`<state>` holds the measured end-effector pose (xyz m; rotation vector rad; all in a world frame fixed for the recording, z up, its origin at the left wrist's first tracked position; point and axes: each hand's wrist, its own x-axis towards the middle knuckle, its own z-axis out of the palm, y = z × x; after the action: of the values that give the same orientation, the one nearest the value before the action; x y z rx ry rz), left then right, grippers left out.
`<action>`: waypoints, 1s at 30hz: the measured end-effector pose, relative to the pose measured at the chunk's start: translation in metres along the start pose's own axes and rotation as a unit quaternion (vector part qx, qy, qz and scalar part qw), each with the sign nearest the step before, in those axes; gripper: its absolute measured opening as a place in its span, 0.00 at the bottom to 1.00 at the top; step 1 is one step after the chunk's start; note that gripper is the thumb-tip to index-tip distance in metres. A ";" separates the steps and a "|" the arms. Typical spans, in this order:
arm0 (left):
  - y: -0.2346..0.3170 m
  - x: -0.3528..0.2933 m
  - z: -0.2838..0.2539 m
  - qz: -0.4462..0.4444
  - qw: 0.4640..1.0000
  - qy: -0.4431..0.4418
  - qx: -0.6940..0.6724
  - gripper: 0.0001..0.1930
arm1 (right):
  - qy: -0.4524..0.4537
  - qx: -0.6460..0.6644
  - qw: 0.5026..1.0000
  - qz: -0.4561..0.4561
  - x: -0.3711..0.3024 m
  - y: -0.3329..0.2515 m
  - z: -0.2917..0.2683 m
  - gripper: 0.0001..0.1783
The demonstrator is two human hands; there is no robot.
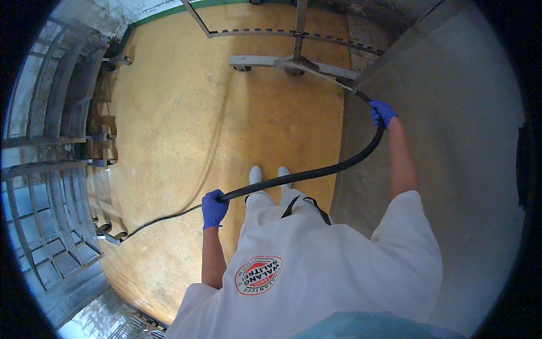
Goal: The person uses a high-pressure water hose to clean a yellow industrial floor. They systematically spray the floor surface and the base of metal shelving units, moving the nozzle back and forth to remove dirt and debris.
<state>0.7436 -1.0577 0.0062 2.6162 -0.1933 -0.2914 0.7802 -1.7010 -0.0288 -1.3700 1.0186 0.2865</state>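
Observation:
A thick black hose [316,174] curves in front of my body, above my white boots [256,175]. My right hand [383,114], in a blue glove, is closed round it close behind its spraying end [362,96]. From that end a thin jet of water [324,77] runs leftward to the grey foot bar of a wheeled metal rack [257,60]. My left hand [214,209], gloved in blue too, grips the hose lower down on the left. Beyond that fist a thinner dark line [161,218] trails toward the racks at the left.
Metal racks on casters [53,214] line the left side. A grey wall [446,147] rises close on my right. The floor [164,107] is yellow and looks wet in places. Green edging [155,18] borders it at the far end.

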 end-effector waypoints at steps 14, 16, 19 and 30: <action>-0.010 -0.006 0.003 -0.032 0.999 0.030 -0.015 0.07 | 0.121 0.047 0.990 -0.058 0.041 0.002 0.009 0.08; -0.009 -0.004 0.003 -0.031 0.999 0.021 -0.008 0.08 | 0.113 0.059 0.989 -0.075 0.042 0.002 0.013 0.08; -0.013 -0.003 0.005 -0.039 0.999 0.031 -0.004 0.08 | 0.082 0.090 0.989 -0.088 0.041 -0.006 0.027 0.09; -0.009 -0.003 0.001 -0.073 0.997 0.016 -0.010 0.08 | 0.070 0.111 0.985 -0.108 0.041 -0.003 0.039 0.13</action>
<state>0.7407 -1.0501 0.0016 2.6181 0.0125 -0.2988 0.8226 -1.6819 -0.0618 -1.2959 0.9759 -0.0847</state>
